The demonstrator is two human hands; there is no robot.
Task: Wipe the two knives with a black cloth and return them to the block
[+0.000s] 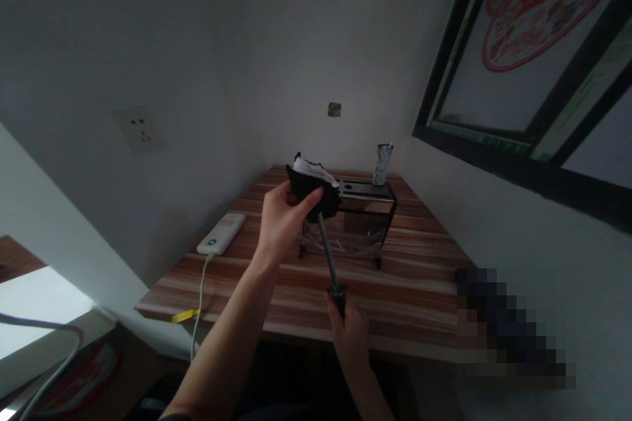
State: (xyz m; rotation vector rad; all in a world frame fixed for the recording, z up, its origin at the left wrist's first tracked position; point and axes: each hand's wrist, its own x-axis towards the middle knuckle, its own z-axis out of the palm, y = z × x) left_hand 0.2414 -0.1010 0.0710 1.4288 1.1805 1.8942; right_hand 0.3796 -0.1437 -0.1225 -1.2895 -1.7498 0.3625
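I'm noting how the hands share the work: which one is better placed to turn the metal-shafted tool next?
Probably the right hand: it holds the metal-shafted tool by its dark handle. The left hand is occupied, gripping the black-and-white piece near the tool's far end.

Two hands show, one left hand (282, 217) and one right hand (351, 332). There is one black-and-white piece (303, 184), one handled metal rod (327, 253), one surface (237, 283), one black-framed stand (368, 189) and one crumpled silvery packet (382, 166). Count one white power bank (222, 233), one yellow tag (184, 316), one wall socket (139, 129), one small brownish wall patch (334, 109), and two visible stretches of cable (201, 293), whether joined being impossible to tell.
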